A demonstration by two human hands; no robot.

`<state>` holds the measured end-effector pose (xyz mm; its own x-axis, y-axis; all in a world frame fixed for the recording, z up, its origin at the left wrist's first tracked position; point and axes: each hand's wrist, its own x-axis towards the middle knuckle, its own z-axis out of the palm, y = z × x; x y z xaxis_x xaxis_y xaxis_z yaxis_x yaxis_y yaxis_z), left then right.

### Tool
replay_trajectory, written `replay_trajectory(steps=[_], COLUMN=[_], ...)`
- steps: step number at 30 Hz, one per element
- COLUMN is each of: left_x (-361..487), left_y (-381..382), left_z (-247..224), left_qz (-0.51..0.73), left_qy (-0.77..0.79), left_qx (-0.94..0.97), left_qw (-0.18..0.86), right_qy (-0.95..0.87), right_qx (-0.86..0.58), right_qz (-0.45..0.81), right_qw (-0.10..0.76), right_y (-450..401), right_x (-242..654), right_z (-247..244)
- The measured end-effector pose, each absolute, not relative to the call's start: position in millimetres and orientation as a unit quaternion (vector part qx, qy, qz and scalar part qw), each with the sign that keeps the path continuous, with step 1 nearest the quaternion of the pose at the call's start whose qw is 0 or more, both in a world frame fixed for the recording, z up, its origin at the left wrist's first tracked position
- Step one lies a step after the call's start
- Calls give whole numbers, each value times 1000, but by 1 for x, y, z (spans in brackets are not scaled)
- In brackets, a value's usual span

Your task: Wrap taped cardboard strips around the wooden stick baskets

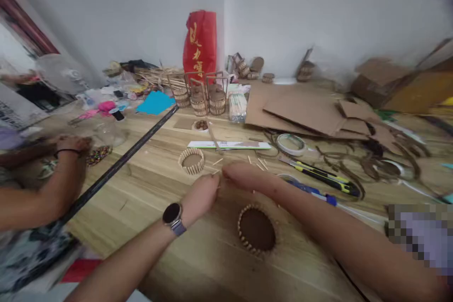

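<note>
Two hands meet over the surface, between two stick rings

The left hand (200, 194), with a watch (172, 213) at its wrist, is partly curled, its fingertips drawn in toward the right hand (242, 174). A thin, pale sliver shows by the left fingertips, but blur hides whether they pinch it, so I cannot tell how tightly that hand is closed. The right hand bends down at the wrist just beside the left; its fingers are smeared and partly hidden, and neither their spread nor any grip can be made out.

The pale ring (191, 161) lies on the surface (148, 198) just beyond the left hand. The dark ring (257, 229), with a brown base inside its stick wall, lies nearer the wearer, below the right forearm. Loose sticks (262, 164) are scattered just past the hands.

To the right of the sticks lie a cutter (320, 177) with a yellow and black handle and a tape roll (290, 144), with cardboard (300, 108) behind. Small handled buckets (200, 105) stand in front of a red bag (200, 47). On the left, across a black strip (123, 160), a co-worker's hands (72, 144) are near some beads (99, 155).
</note>
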<state>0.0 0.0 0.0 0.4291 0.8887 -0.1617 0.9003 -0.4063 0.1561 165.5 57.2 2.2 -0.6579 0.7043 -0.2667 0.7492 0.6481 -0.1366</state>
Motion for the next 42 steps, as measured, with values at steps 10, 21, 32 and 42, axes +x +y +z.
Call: replay_trajectory(steps=[10,21,32,42], left_x=[4,-3,-5,5], left_y=[1,-8,-3,11], left_z=[-5,-1,-10,-4], left_qz=[-25,18,30,218], left_qy=[543,512,507,574], left_qx=[831,849,842,737], left_qw=[117,128,183,281], right_qy=[879,842,790,682], right_qx=[429,461,488,480], right_qz=[-171,-253,-364,-549], right_qw=[116,117,69,-53], right_y=[40,37,45,49], right_x=[164,158,167,168], right_z=[18,27,12,-7])
